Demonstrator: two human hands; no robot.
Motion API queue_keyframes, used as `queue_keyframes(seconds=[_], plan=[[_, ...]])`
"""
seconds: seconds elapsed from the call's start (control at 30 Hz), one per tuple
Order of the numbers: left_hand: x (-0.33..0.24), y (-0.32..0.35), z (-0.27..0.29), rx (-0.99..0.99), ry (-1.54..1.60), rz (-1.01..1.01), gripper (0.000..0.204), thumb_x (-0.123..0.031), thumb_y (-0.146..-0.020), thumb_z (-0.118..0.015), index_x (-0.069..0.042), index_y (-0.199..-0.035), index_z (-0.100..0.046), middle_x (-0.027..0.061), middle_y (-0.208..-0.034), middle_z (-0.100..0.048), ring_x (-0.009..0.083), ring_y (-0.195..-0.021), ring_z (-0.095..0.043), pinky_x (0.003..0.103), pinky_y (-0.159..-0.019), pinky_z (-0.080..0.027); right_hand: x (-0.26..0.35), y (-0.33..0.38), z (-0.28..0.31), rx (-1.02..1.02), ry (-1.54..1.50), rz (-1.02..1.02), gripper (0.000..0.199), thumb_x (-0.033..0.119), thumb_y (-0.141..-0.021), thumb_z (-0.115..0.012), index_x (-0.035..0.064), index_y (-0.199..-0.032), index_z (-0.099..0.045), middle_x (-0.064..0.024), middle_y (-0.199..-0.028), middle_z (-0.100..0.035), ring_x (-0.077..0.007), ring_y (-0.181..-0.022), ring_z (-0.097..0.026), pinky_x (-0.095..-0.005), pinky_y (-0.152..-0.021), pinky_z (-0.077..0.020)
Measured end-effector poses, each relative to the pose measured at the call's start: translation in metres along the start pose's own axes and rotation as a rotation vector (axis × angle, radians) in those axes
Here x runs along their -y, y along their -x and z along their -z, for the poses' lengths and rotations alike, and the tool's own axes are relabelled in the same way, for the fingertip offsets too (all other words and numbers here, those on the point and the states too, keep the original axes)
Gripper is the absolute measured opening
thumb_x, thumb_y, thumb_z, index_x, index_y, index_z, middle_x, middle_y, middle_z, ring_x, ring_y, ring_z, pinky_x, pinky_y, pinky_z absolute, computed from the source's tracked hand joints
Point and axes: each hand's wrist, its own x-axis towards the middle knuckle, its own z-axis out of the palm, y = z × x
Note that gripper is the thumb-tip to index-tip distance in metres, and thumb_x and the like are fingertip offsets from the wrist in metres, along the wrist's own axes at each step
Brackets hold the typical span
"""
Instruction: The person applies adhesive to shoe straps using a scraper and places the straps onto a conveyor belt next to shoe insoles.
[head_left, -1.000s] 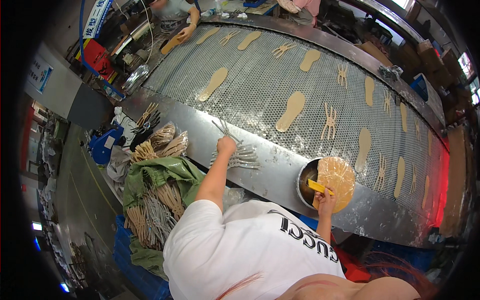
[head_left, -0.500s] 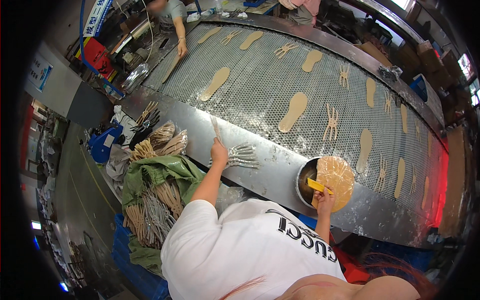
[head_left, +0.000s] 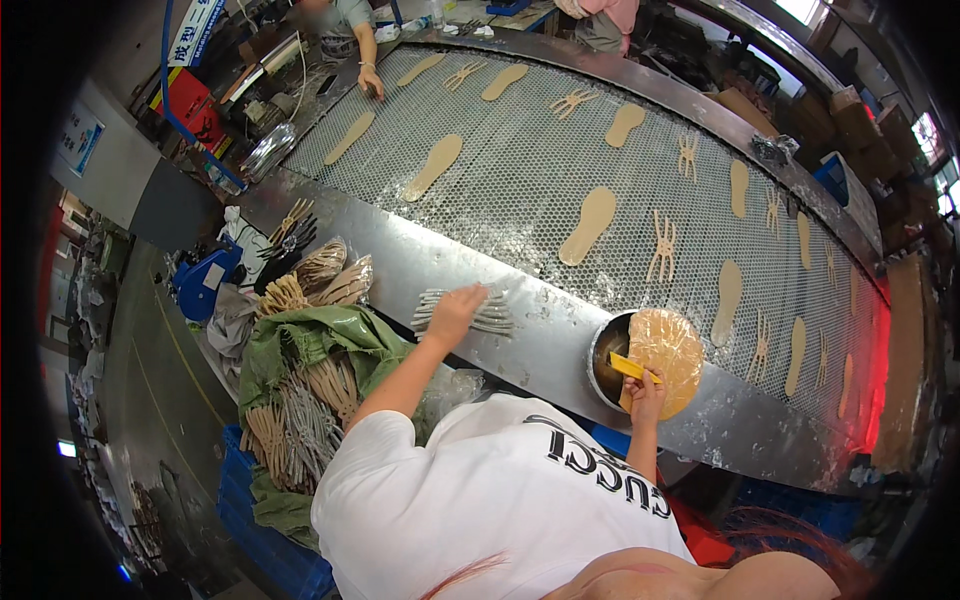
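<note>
My left hand (head_left: 457,315) lies over a stack of silver sandal straps (head_left: 493,313) on the metal table edge, its fingers pressed together on them. Strap ends stick out on both sides of the hand; what is under the palm is hidden. My right hand (head_left: 645,396) grips a flat yellow brush (head_left: 627,366), its working end not clearly visible. The brush sits over the opening of a round pot (head_left: 597,372). A tan, film-wrapped cover (head_left: 675,350) lies across the pot's right part.
Beyond the metal edge (head_left: 545,300), a mesh conveyor (head_left: 510,190) carries tan insoles (head_left: 588,226) and strap pieces (head_left: 662,246). A green sack (head_left: 290,345) with strap bundles (head_left: 290,430) stands at my left. At the far left, a co-worker's hand (head_left: 371,82) hovers over the mesh.
My left hand has come down from holding a strap piece upright onto the silver stack. My right hand stays at the pot. The co-worker's hand has drawn back from an insole now lying flat.
</note>
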Motion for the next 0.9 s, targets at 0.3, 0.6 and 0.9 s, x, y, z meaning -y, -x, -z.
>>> queue_keyframes(seconds=[0.3,0.6,0.9], plan=[[-0.024,0.03,-0.024,0.496,-0.178,-0.276,0.042,-0.017,-0.075,-0.051,-0.007,-0.116,-0.05,0.0119,-0.124,-0.046,0.0282,-0.122,-0.035,0.042,-0.101,-0.027,-0.001,0.001,-0.006,-0.017,0.01,0.008,0.014,0.007,-0.088,-0.049,0.0029,-0.101,-0.048,-0.0112,-0.078,-0.057,-0.0163,-0.062,-0.059,-0.0256,-0.055,-0.0511],[-0.071,0.017,-0.052,0.485,-0.11,-0.029,0.055,-0.028,-0.073,-0.062,-0.005,-0.12,-0.044,0.023,-0.129,-0.035,0.0366,-0.118,-0.036,0.047,-0.097,-0.028,0.002,0.004,-0.018,-0.027,0.02,-0.017,0.014,0.007,-0.088,-0.048,0.0033,-0.101,-0.047,-0.0113,-0.078,-0.058,-0.0167,-0.062,-0.059,-0.0253,-0.055,-0.0509],[-0.036,-0.002,-0.063,0.499,0.024,0.013,0.029,-0.004,-0.073,-0.05,-0.004,-0.102,-0.049,0.0166,-0.094,-0.056,0.0317,-0.086,-0.057,0.04,-0.07,-0.048,-0.007,0.003,-0.018,-0.019,0.036,-0.018,0.014,0.007,-0.088,-0.049,0.0032,-0.101,-0.048,-0.0116,-0.078,-0.058,-0.0168,-0.062,-0.058,-0.026,-0.055,-0.0507]])
